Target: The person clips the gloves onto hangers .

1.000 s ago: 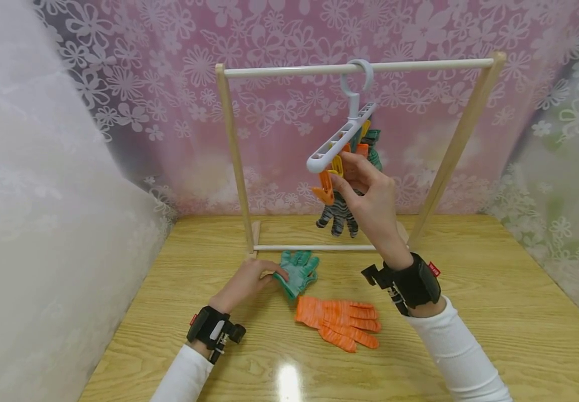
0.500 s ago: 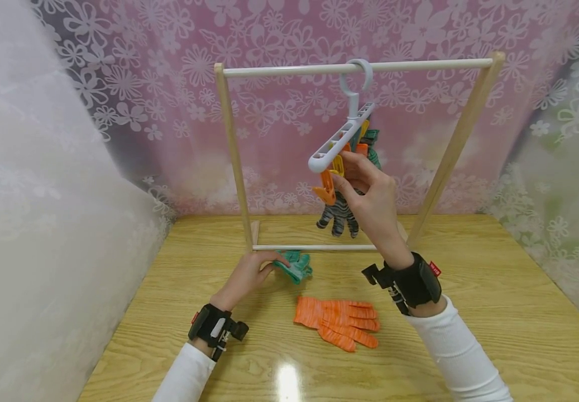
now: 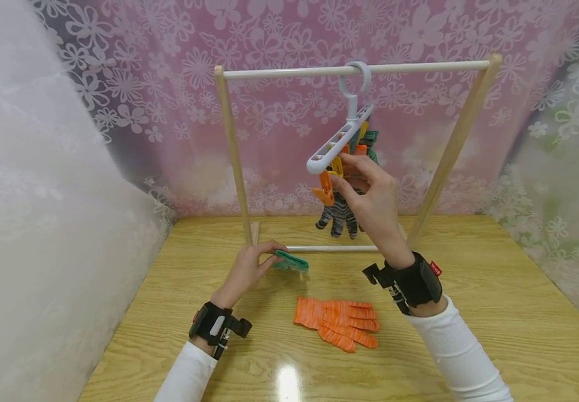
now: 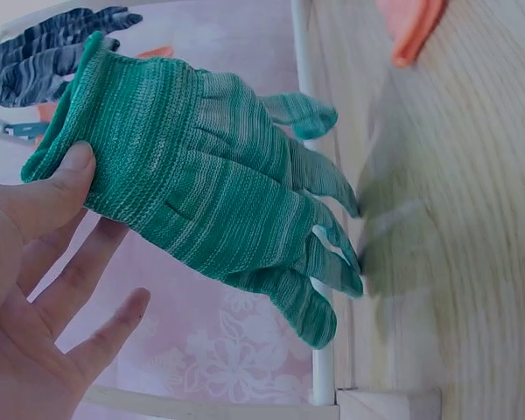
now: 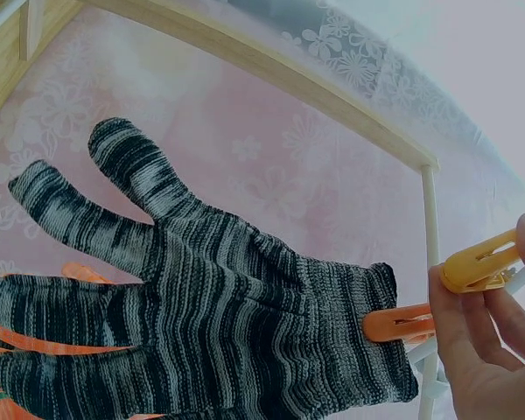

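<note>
In the head view my left hand (image 3: 250, 272) pinches a green knit glove (image 3: 291, 261) by its cuff, just above the table. The left wrist view shows the thumb on the cuff of the green glove (image 4: 219, 188), whose fingers hang toward the wood. My right hand (image 3: 373, 204) is raised at the near end of a white hanger (image 3: 339, 139). It pinches a yellow clip (image 5: 483, 262) on that hanger. Beside it an orange clip (image 5: 398, 324) holds a black-and-white striped glove (image 5: 236, 306) by the cuff. Another orange clip (image 3: 324, 191) hangs at the hanger's near end.
The hanger hooks over the top bar (image 3: 289, 72) of a wooden-sided rack (image 3: 233, 151). An orange knit glove (image 3: 336, 322) lies flat on the table (image 3: 445, 346). Another green glove (image 3: 372, 146) hangs farther back. A patterned pink curtain (image 3: 168, 111) stands behind.
My left hand has lifted the green glove off the table by its cuff, moving slightly up and back, so the cuff now faces the head camera. The right hand keeps its place at the clip.
</note>
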### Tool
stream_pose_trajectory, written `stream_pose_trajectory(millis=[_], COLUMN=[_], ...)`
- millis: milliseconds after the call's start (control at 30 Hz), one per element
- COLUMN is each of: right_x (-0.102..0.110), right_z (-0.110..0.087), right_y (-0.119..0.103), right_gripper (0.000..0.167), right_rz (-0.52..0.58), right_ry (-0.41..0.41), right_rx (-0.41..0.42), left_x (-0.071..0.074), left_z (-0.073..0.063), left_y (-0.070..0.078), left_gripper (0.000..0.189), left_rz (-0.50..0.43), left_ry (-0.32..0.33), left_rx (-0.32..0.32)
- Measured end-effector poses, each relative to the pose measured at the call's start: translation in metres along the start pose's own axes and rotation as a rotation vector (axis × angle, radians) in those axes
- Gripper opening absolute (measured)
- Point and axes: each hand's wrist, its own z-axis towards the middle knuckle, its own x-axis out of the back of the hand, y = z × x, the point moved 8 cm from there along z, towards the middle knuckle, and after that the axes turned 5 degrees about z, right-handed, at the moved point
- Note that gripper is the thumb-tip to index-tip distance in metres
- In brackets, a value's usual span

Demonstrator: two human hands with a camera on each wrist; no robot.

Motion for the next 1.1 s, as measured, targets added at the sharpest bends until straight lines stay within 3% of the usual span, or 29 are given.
stream_pose_trajectory(millis=[433,700,1100], right_x=[0.002,0.001,0.001], right_z=[0.0,0.0,0.0], right_y=[-0.002,-0.001,-0.002], right_gripper=[0.041,0.041,0.042], right_rz=[0.017,-0.004,-0.005], right_ry=[0.005,-0.001,-0.009], right_rx=[-0.013,-0.036,-0.044], left_x=[0.0,0.001,0.001], left_z=[0.006,0.013,0.022], left_y=[0.007,0.011,0.029], left_gripper=[0.017,0.017,0.021], left_rz=[-0.073,-0.101,-0.161], left_ry=[0.045,0.08,0.099], left_rx=[-0.007,0.029,-0.016])
